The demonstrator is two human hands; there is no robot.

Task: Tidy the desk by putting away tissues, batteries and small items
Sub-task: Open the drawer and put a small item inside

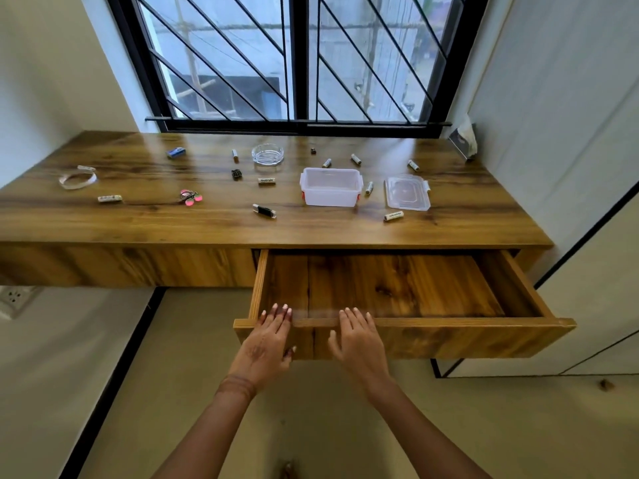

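Near the left edge of the brown wooden counter (207, 229) a clear ring of tape (77, 178) is seen, and a white cylindrical battery (110, 198) lies towards the front edge from it. Further right, a small blue block (176, 152) is set towards the back edge, and a pink keychain (191, 197) lies nearer the front. Around the middle, a round clear glass ashtray (268, 154) is placed near the back edge, with a small black clip (237, 174) and a second labelled battery (266, 180) in front of it. A black and silver stick-shaped item (264, 211) lies closer to the front edge. Right of the middle an open clear plastic box with red clasps (331, 187) is found, its clear flat lid (408, 192) lying apart to the right. More batteries (393, 216) are scattered around both. A tissue pack (465, 140) is propped at the back right corner. Below the counter's right half a wooden drawer (397, 288) stands open. The left hand (273, 337) is laid on the top edge of the drawer front near its left end, its fingers (276, 314) straight and close together, clamped on nothing. The right hand (358, 337) is laid on the same edge just beside it, fingers straight and slightly apart, nothing held.
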